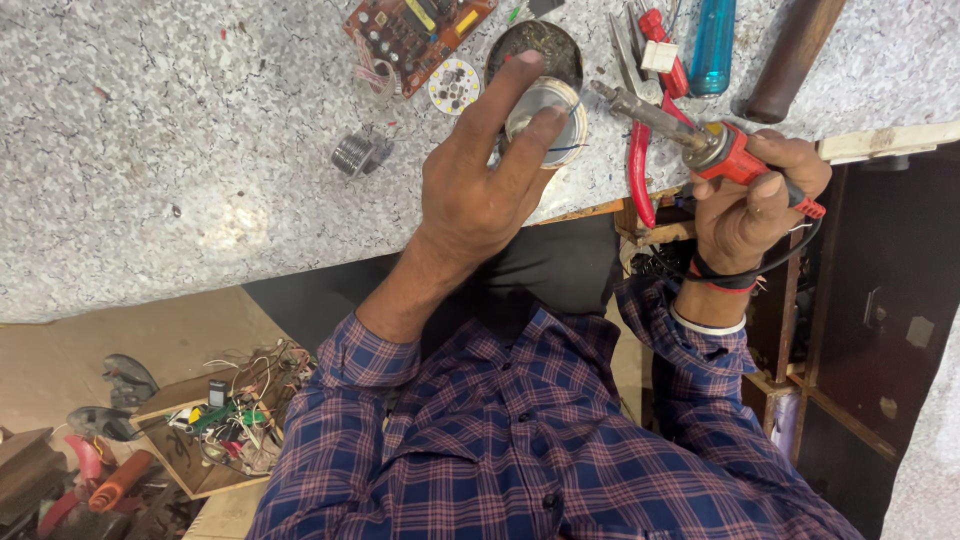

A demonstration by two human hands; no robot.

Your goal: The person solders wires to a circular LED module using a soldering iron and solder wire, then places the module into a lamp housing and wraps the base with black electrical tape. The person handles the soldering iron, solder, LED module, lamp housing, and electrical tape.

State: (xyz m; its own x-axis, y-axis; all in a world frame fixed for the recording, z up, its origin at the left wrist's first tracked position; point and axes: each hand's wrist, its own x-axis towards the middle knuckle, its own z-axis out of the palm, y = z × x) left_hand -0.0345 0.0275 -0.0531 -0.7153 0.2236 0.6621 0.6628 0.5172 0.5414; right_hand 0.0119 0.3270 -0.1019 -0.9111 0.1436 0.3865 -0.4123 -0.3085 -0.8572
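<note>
1. Fingers [520, 85] of the left hand [470, 190] are stretched out and pressing down on a small round metal-rimmed lamp part [548, 120], index and middle finger pinning it flat against the speckled stone countertop [180, 150]. So not a closed grip, more of a hold-down.
2. That round part sits near the front edge of the counter, just below an open round tin [535, 45] of dark stuff, practically touching it.
3. Right hand [755, 205] is clenched around the red handle of a soldering iron [690, 135]. The metal tip points left toward the round part and ends just beside it; can't tell if it's actually touching.
4. The iron's black cord loops around the right wrist.
5. Other bits on the counter: a brown circuit board [415, 30] up top, a little white round LED disc [455, 85] next to it, a coil of solder wire [355, 155] off to the left, red-handled pliers [645, 100] lying under the iron, and a blue screwdriver handle [715, 45].
6. Down on the floor to the left there's a tray of tangled wires [235, 420].
</note>
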